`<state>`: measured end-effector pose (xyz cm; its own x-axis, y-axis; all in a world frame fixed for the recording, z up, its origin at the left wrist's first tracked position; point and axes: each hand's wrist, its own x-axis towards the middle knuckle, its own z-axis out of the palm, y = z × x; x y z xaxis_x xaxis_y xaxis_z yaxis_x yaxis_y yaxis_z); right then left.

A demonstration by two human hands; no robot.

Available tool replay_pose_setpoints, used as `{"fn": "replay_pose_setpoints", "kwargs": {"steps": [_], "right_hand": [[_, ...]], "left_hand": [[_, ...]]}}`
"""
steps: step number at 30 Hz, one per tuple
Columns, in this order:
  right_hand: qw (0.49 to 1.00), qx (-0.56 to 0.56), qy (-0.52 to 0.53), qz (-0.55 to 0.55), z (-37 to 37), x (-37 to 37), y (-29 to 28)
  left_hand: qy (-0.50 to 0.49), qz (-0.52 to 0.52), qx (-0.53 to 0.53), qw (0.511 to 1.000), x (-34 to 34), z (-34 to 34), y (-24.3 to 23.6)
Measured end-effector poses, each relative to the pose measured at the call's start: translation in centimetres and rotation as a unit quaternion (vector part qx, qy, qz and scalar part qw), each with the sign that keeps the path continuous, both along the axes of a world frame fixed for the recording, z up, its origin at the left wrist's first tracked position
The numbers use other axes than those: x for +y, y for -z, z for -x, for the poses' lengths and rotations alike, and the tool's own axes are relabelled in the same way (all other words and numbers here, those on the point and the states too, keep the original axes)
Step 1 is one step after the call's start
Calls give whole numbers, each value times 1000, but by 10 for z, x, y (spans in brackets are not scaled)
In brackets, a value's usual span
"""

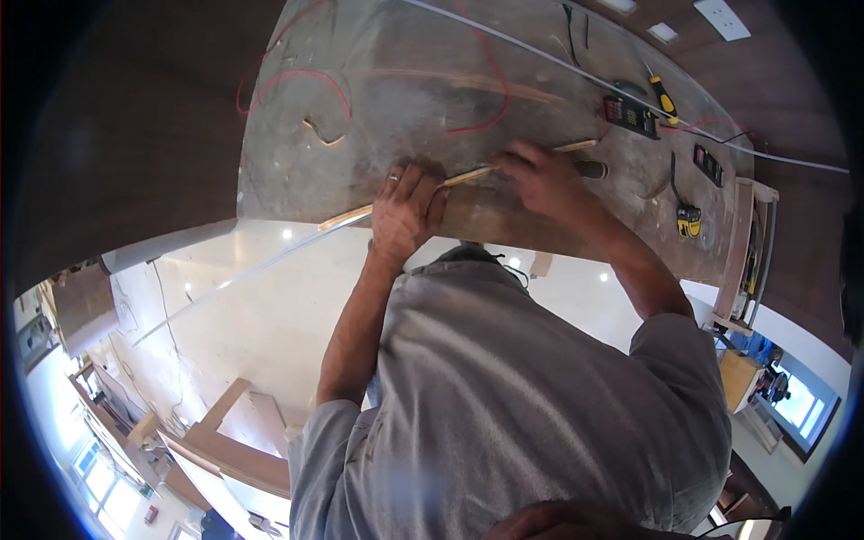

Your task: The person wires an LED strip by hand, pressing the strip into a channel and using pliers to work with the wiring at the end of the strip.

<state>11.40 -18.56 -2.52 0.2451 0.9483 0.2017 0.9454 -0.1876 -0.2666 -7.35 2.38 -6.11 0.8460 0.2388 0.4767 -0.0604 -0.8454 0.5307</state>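
Observation:
On a worn grey board [315, 180], my left hand [405, 211] presses closed fingers over a thin light wooden strip [468, 177]. A pale, narrow channel [270, 258] runs out from beneath this hand toward the lower left, past the board's edge. My right hand [544, 184] is curled at the strip further right, fingertips pinched by it; what they grip is hidden. Just beyond it lies a small dark oval object [591, 169].
Red wires [495, 99], a long pale rod [558, 61], two black handheld devices [630, 115], a yellow-handled screwdriver [663, 97] and a tape measure [688, 222] lie on the board. Dark panels [135, 135] flank it. A wooden frame [745, 252] stands right. Below is a pale floor [216, 333].

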Motion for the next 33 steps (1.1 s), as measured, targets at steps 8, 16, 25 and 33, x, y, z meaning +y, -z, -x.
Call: {"fn": "replay_pose_setpoints", "kwargs": {"steps": [8, 16, 25, 33], "right_hand": [[995, 99, -16, -6, -15, 14, -15], [992, 2, -95, 80, -22, 12, -20], [989, -48, -135, 18, -25, 15, -6], [986, -92, -123, 61, -13, 19, -23]], "left_hand": [[2, -31, -23, 999, 4, -6, -2], [0, 1, 1, 1000, 4, -7, 0], [7, 14, -12, 1000, 5, -5, 0], [4, 61, 8, 998, 4, -3, 0]]}}
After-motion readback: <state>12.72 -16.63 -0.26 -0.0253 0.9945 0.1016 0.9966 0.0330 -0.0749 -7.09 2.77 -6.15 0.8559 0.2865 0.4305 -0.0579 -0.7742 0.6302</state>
